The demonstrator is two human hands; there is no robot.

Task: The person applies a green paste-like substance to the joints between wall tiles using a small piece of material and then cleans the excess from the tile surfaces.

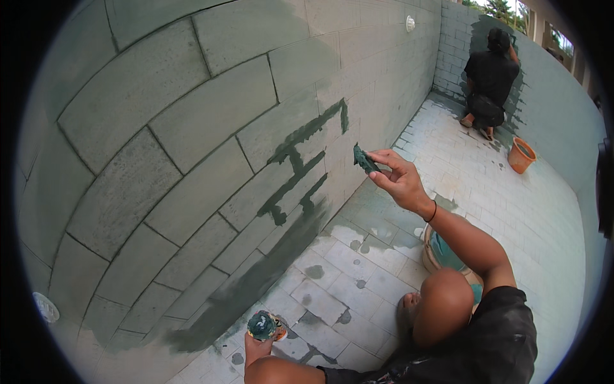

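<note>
Nearest the camera are the person's own dark shirt (495, 342), marked with pale smears, and a bent bare knee (442, 304). The right hand (400, 176) is raised, thumb and fingers pinching a small dark, flat piece (366, 160) with thick dark green paste (357, 154) clinging to its tip. A thin black band (433, 212) circles that wrist. Low down, the left hand (257, 349) grips a small cup (279, 328) from below and the side; more of the dark green paste fills its open top.

To the left runs a wall (201, 169) of grey-green rectangular tiles. Wet dark streaks (300, 168) follow several joints just left of the raised piece, and a broad dark smear runs along the wall's foot. Splotches dot the pale tiled floor (332, 291). A round tub (432, 256) with green contents sits partly hidden behind the right forearm and knee. Farther off, an orange bucket (521, 155) stands near a co-worker (492, 77) in dark clothes, crouched facing the far walls. One round white fitting (410, 24) is set high on the left wall, another (46, 308) low at the near end.
</note>
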